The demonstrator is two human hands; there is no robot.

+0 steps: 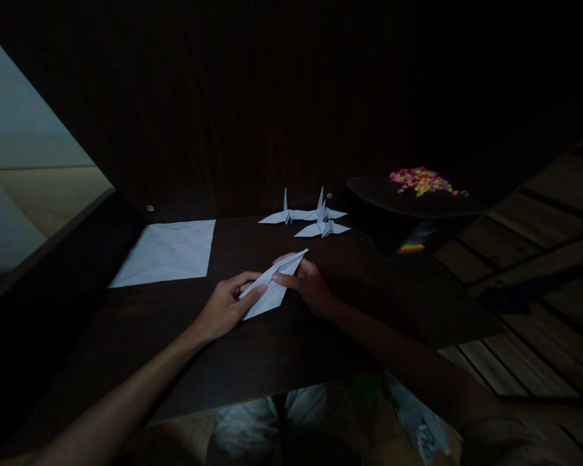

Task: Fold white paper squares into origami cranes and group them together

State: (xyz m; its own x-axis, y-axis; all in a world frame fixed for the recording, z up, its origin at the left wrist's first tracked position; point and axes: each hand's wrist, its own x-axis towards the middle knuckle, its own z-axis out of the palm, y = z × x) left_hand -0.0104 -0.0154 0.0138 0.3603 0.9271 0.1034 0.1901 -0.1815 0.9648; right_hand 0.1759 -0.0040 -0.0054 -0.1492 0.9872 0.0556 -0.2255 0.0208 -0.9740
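A partly folded piece of white paper (268, 299) is held between my two hands above the dark desk, its narrow point aimed up and to the right. My left hand (227, 305) grips the lower left side, thumb on top and fingers underneath. On the upper right part, my right hand (307, 285) pinches the paper with its thumb across the face; some of its fingers are hidden behind. Beyond my hands stand several folded white paper cranes (323, 228), close together with wings spread.
A flat, creased white paper sheet (168, 254) lies on the desk (214, 362) at the left. To the right, a raised dark shelf (369, 189) carries a pile of small colourful pieces (425, 180). A dark panel rises behind the cranes. Wooden slats (548, 323) are at far right.
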